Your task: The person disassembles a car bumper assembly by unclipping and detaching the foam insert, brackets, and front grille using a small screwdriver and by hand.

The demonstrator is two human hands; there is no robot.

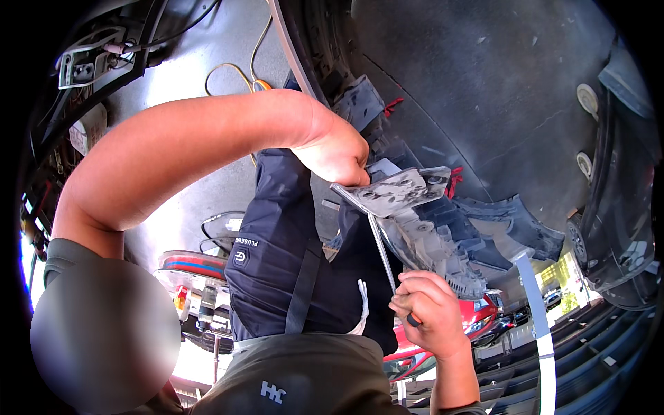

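My left hand (339, 155) is closed at the upper left edge of a dusty grey plastic panel (401, 194), its fingertips partly hidden. Lower right, my right hand (430, 315) has its fingers curled round the lower end of a thin silver metal rod (382, 247). The rod slants up to the underside of the panel's left edge; whether its upper end touches the panel I cannot tell. A dark band (413, 320) shows at a finger of the right hand. Below the panel runs a scuffed grey plastic moulding (432, 245) with slots and ribs.
Dark vehicle trim (297, 48) curves above my left hand. Red strips (455, 182) stick out beside the panel. A yellow cord (225, 67) lies on the floor at upper left. A dark bumper cover (619, 214) stands far right. A red car (477, 315) is behind my right hand.
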